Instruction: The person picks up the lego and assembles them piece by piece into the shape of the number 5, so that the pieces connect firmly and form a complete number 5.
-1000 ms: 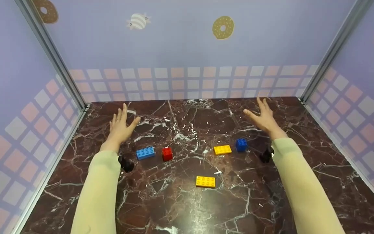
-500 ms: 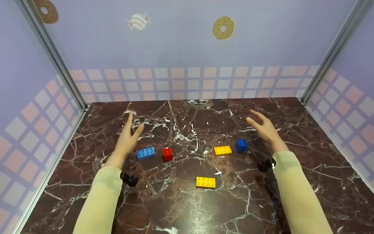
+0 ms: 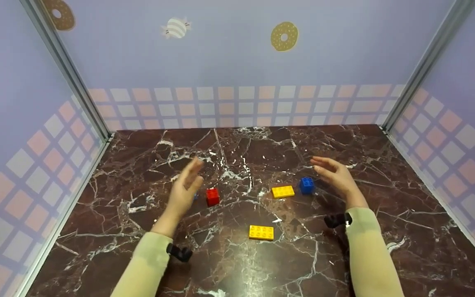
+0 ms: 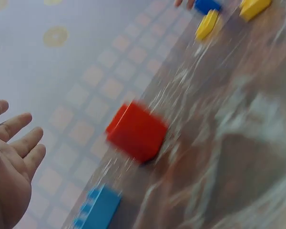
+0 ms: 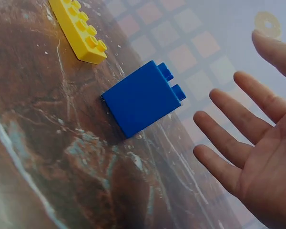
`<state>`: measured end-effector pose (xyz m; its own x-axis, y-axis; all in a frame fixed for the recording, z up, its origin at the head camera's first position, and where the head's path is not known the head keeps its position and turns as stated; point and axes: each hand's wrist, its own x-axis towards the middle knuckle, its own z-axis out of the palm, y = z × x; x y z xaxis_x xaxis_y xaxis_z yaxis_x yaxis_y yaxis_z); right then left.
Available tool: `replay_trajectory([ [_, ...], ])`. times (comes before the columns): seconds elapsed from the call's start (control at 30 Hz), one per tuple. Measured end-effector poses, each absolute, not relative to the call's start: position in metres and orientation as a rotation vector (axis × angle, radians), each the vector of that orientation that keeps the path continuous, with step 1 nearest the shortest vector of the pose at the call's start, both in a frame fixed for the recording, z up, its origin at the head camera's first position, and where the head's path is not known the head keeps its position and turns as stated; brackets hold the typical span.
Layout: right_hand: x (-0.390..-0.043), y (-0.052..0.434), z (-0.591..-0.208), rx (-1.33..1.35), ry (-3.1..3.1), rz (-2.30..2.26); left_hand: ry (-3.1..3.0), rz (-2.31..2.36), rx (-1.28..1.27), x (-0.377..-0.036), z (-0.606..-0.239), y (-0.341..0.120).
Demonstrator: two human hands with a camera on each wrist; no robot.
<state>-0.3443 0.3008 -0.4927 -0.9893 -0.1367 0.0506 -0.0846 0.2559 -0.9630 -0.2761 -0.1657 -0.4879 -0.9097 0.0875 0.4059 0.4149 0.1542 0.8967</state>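
Observation:
My left hand hovers open, fingers straight, just left of a red brick. It covers most of a light blue brick, which the left wrist view shows lying beside the red brick. My right hand is open with fingers spread, just right of a dark blue brick, and holds nothing. In the right wrist view the dark blue brick sits a short way from my open right hand. A flat yellow brick lies left of the dark blue one.
Another yellow brick lies nearer me at the centre of the dark marble table. Purple walls with a checked band close in the table at the back and on both sides.
Both hands have drawn back from the far part of the table and come down. The left one moved right over the light blue brick, the right one toward the dark blue brick.

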Motion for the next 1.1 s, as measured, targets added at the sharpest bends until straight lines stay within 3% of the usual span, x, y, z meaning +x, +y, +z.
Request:
replay_trajectory([
  [0.6,-0.335,0.299,-0.522,-0.198,2.248,-2.073,-2.457,-2.004,-0.858,-0.247,-0.519,-0.103],
  [1.1,-0.335,0.299,-0.532,-0.221,2.242,-2.027,-2.695,-1.716,-0.965,-0.239,-0.532,-0.085],
])
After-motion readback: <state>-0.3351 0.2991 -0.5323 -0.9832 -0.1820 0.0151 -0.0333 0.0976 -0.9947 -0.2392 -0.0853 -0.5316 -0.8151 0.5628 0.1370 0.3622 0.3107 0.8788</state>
